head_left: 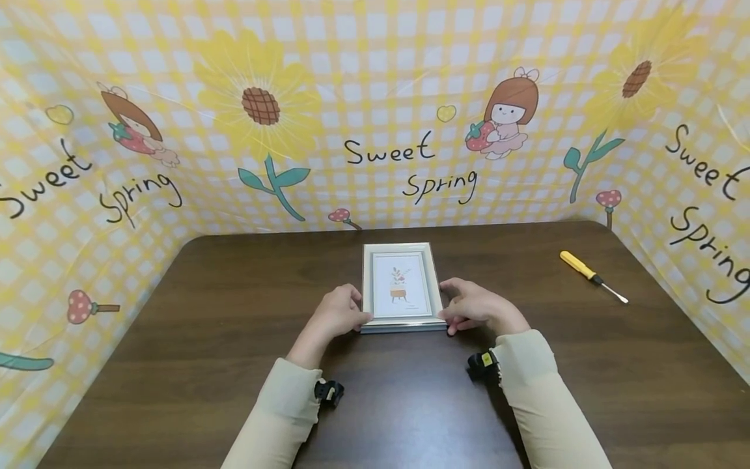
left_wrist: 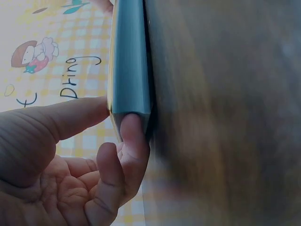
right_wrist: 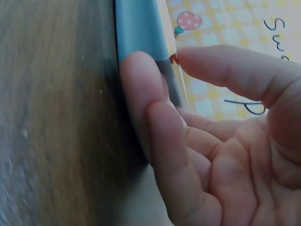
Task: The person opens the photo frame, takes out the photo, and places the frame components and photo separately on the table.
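Note:
A picture frame [head_left: 402, 321] with a pale, silvery border lies face up on the table, showing a print of a potted plant on a small stand. At its near left corner my left hand [head_left: 342, 311] grips the edge, thumb on the front rim and fingers along the side. My right hand [head_left: 476, 305] holds the near right corner in the same way. In the left wrist view the frame's blue-grey side [left_wrist: 130, 56] runs up from my fingertips, close along the tabletop. The right wrist view shows my right thumb [right_wrist: 221, 66] at the rim, with fingers against the side.
A screwdriver [head_left: 593, 277] with a yellow and black handle lies at the right of the dark wooden table [head_left: 222, 365]. Behind and on both sides hangs a yellow checked cloth [head_left: 375, 78] printed with flowers and lettering. Each sleeve cuff carries a small black device [head_left: 329, 393].

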### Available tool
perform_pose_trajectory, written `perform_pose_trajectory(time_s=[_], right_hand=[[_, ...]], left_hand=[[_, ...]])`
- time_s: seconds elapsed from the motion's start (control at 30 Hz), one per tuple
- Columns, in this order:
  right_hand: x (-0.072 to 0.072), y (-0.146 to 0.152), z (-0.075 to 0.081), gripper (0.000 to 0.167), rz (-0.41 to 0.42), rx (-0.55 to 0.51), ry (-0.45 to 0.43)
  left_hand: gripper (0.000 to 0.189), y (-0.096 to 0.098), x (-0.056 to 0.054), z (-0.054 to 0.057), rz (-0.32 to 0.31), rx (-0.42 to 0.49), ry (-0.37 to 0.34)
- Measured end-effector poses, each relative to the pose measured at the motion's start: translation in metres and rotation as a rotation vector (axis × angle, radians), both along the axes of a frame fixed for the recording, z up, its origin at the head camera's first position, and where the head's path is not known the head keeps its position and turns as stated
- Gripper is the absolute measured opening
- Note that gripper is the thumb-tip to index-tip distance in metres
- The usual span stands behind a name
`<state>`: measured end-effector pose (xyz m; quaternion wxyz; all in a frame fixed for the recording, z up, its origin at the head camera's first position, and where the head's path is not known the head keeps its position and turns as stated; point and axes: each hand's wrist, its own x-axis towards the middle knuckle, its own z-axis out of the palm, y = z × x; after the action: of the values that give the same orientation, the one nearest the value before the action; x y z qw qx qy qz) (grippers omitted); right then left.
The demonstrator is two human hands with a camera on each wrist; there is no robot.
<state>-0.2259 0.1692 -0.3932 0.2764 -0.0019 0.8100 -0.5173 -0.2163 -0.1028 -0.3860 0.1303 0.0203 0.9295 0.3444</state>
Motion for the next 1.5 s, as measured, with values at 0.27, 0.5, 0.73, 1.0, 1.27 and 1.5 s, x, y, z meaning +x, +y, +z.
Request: perform_pose_trajectory(time_s=[0.27,0.5,0.73,1.0,1.27,1.5], right_hand=[[0.007,0.009,0.006,0.077,0.1,0.067,0.019],[0.007,0.005,0.021,0.06,-0.001,0.076,0.103],[0.0,-0.014,0.016,0.065,-0.263,-0.001,0.118],[-0.008,-0.018,0.009,0.071,-0.329,0.018,0.127],[-0.01,-0.023,0.012,0.058,-0.277,0.045,0.064],[-0.011,-0.021,0.005,0.051,-0.299,0.076,0.087]], left_hand=[[0.034,0.005,0.005,0.003,-0.028,-0.003,-0.031],[0.032,0.002,0.006,0.011,-0.058,-0.069,-0.054],[0.041,0.01,-0.003,0.025,-0.003,-0.104,-0.054],[0.041,0.021,-0.011,0.027,0.022,-0.096,-0.038],[0.05,0.017,-0.01,0.019,0.05,-0.074,-0.069],[0.037,0.015,-0.012,0.013,0.054,-0.023,-0.099]])
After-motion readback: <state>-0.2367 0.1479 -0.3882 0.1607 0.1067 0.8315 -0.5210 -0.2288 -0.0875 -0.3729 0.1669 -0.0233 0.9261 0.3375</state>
